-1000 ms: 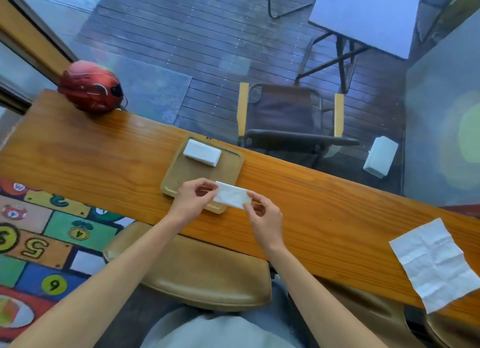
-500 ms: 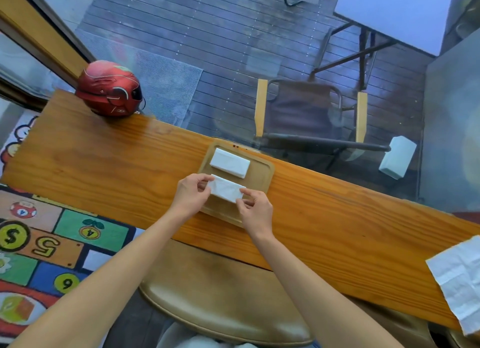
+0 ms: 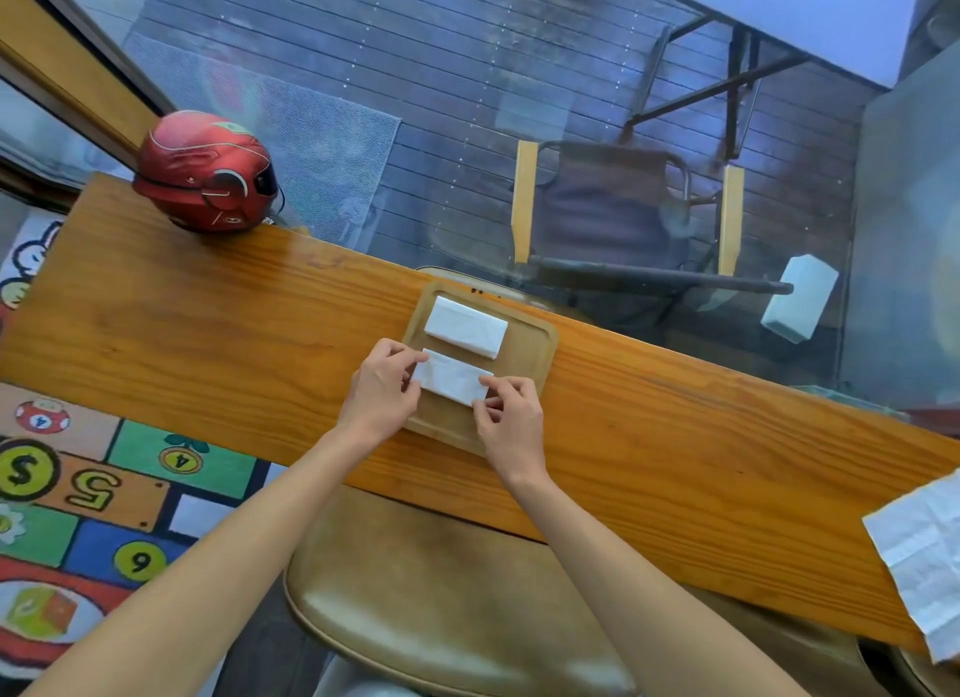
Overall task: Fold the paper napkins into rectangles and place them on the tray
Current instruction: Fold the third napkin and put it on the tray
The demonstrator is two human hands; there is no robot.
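— Wooden bench [image 3: 208, 332] by the window: what's on it?
— A wooden tray [image 3: 535, 345] with one folded napkin [image 3: 466, 326] at the back.
— And the hands?
— Left hand [image 3: 382, 389] and right hand [image 3: 511, 421] pinch the ends of a second folded napkin [image 3: 451, 382] on the tray's front half.

On the colourful play mat [image 3: 104, 493] at the left we read a "$" in a yellow-ringed dark disc, a large "5" on an orange panel, a "4" in a small medallion on a green square, a "6" in a yellow circle on blue, and a "4" on a red chip. We read nothing elsewhere.
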